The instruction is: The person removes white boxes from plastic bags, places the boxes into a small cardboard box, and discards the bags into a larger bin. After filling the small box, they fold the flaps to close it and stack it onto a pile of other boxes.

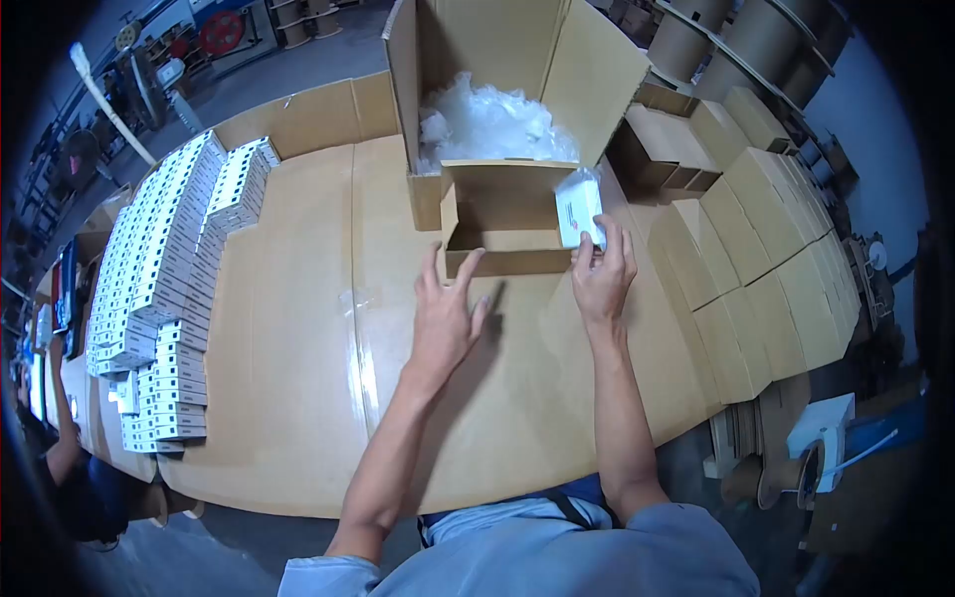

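A small open cardboard box (512, 261) stands on the cardboard-covered table in front of me. Between the fingers and thumb of my right hand (604, 282) is a flat white packet in clear plastic (578, 213), upright at the box's right end. Whether the packet touches the box's inside is hidden. My left hand (446, 323) holds nothing; its fingers are spread, with the fingertips at the front left corner of the box. Behind it rises a large open carton (597, 70) with crumpled clear plastic bags (497, 124) inside.
Stacks of small white boxes (164, 249) fill the table's left side. Folded brown cartons (766, 249) stand in rows at the right, with another open carton (667, 139) behind them. Another person's arm (65, 408) shows at the far left. Large spools (766, 50) stand at the back right.
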{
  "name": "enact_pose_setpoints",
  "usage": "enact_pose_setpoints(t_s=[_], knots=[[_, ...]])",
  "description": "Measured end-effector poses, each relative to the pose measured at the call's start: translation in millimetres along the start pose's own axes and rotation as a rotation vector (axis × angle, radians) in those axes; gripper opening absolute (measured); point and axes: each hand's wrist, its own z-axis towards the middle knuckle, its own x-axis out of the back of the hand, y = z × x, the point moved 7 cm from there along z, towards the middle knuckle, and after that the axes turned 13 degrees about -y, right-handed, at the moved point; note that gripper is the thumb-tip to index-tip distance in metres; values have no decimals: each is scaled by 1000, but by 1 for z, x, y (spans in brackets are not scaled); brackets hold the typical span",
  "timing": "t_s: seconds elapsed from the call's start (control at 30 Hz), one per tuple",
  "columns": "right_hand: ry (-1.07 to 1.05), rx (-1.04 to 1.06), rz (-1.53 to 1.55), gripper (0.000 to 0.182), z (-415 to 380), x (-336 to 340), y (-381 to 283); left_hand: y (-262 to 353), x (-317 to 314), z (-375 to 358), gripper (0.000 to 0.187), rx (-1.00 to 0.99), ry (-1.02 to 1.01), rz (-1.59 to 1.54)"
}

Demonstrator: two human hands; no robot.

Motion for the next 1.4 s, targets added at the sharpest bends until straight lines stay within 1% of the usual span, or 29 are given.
enact_pose_setpoints(t_s=[0.03, 0.07, 0.17, 0.2, 0.3, 0.33, 0.37, 0.4, 0.43, 0.5, 0.57, 0.63, 0.67, 0.73, 0.77, 0.8, 0.87, 0.93, 0.97, 1.0, 1.03, 1.1, 1.13, 1.23, 1.27, 1.33, 1.37, 1.4], knots=[[-16, 5, -53, 28, 1, -3, 0, -3, -7, 5, 65, 32, -23, 11], [-26, -25, -72, 25, 1, -5, 4, -7, -14, 8, 69, 39, -22, 37], [-108, -123, -210, 24, 7, -11, 11, -13, -22, 12, 70, 99, -48, 17], [-67, 26, -494, 26, 11, -9, 0, -14, -20, 13, 72, 116, -75, 8], [-141, -55, -545, 27, 17, -17, 10, -15, -18, 12, 71, 60, -32, 42], [-117, -70, -461, 26, 18, -20, 15, -13, -16, 11, 70, 51, -22, 44], [-93, -83, -375, 25, 16, -25, 21, -14, -16, 10, 72, 72, -56, -22], [-73, -100, -289, 24, 15, -27, 24, -13, -16, 9, 73, 47, -59, -25], [-60, -102, -293, 23, 16, -29, 25, -14, -15, 8, 74, 22, -63, -28], [-33, -108, -295, 21, 20, -31, 29, -17, -13, 8, 77, 10, -109, -3], [-47, -166, -391, 15, 12, -35, 47, -22, -5, 6, 77, 16, -174, 6], [-86, -177, -417, 9, 10, -41, 63, -24, 14, 1, 77, -65, -289, 14], [-91, -232, -425, 8, 10, -44, 65, -32, 26, -3, 76, -84, -335, 20], [-113, -245, -397, 11, 11, -45, 67, -63, 66, -9, 72, -93, -255, -64], [-127, -221, -455, 13, 10, -47, 70, -80, 87, -14, 71, -100, -220, -105], [-133, -200, -519, 16, 10, -49, 71, -106, 113, -10, 58, -67, -78, -23], [-101, -25, -467, 23, 5, -45, 46, -182, 157, -3, 48, 99, 96, 144], [-121, -125, -290, 31, -7, -45, 71, -251, 196, 3, 43, 239, 275, 237], [-132, -128, -261, 33, -11, -47, 72, -283, 211, 8, 46, 146, 351, 398], [-135, -133, -233, 35, -13, -49, 68, -310, 222, 15, 49, 176, 393, 477], [-139, -144, -207, 37, -16, -49, 66, -329, 230, 20, 49, 190, 391, 523], [-192, -58, -345, 38, -16, -46, 62, -353, 239, 28, 50, 213, 382, 607], [-211, -16, -416, 39, -15, -48, 60, -362, 235, 28, 53, 267, 360, 629], [-199, -162, -160, 38, -19, -47, 77, -372, 234, 27, 51, 229, 405, 702], [-196, -213, -79, 41, -22, -47, 82, -375, 232, 26, 40, 260, 423, 730], [-192, -317, 77, 48, -26, -44, 85, -372, 230, 17, 30, 302, 389, 715], [-161, -286, 68, 51, -26, -41, 79, -368, 231, 14, 26, 317, 376, 710], [-128, -257, 56, 54, -27, -39, 64, -355, 230, 5, 19, 266, 473, 706]])
